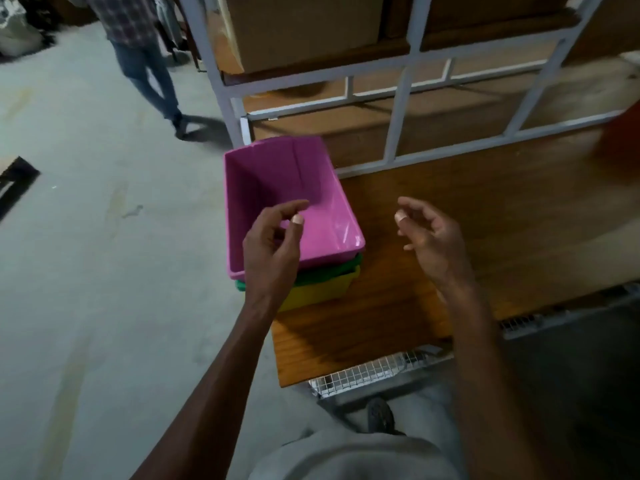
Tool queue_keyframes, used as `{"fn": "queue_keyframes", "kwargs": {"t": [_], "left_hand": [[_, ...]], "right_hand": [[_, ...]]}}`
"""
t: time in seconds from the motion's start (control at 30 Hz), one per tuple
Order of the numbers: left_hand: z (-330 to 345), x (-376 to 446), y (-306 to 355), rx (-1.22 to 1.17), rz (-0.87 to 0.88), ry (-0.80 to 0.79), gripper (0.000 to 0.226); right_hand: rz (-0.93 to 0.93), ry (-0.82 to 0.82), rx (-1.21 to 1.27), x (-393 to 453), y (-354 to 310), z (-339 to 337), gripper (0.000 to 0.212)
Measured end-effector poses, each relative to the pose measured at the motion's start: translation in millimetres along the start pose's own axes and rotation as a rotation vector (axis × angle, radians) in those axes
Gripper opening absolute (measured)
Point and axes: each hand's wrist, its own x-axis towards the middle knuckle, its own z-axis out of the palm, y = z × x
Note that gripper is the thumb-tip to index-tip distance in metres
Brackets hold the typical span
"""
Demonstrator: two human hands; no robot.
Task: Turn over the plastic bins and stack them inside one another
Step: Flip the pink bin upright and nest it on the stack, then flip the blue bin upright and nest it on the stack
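Observation:
A pink plastic bin (277, 181) sits open side up on the left corner of a wooden table (485, 216). It is nested inside a green bin (332, 273), which sits in a yellow bin (322, 289); only their near edges show. My left hand (272, 244) hovers over the pink bin's near left part with loosely curled fingers, holding nothing. Over the bare tabletop, right of the stack, my right hand (431, 233) hangs with relaxed, slightly curled fingers, also holding nothing.
A white metal frame (398, 109) with cardboard boxes (304, 29) behind it stands along the table's far edge. A wire mesh rack (367, 375) lies below the table's near edge. A person (145, 60) walks on the concrete floor at the far left.

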Motion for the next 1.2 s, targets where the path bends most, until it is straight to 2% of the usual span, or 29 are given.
{"fn": "queue_keyframes", "kwargs": {"t": [0.13,0.4,0.63,0.8,1.0,1.2], "left_hand": [[41,-15,13,-0.217,-0.172,-0.187,0.023],[135,-64,22,-0.265,-0.339,-0.347,0.027],[270,-108,35,-0.248,-0.446,-0.500,0.028],[372,-135,44,-0.259,-0.567,-0.572,0.030],[488,-135,78,-0.267,-0.556,-0.677,0.030],[606,-116,85,-0.208,-0.531,-0.800,0.029]], "right_hand": [[0.093,0.084,0.189,-31,30,-43,0.030],[0.258,0.262,0.308,-66,105,-134,0.024],[0.283,0.366,0.159,-68,169,-247,0.019],[0.308,0.367,0.058,-63,202,-347,0.019],[0.335,0.430,0.036,-31,239,-453,0.018],[0.345,0.426,-0.063,29,268,-550,0.024]]}}
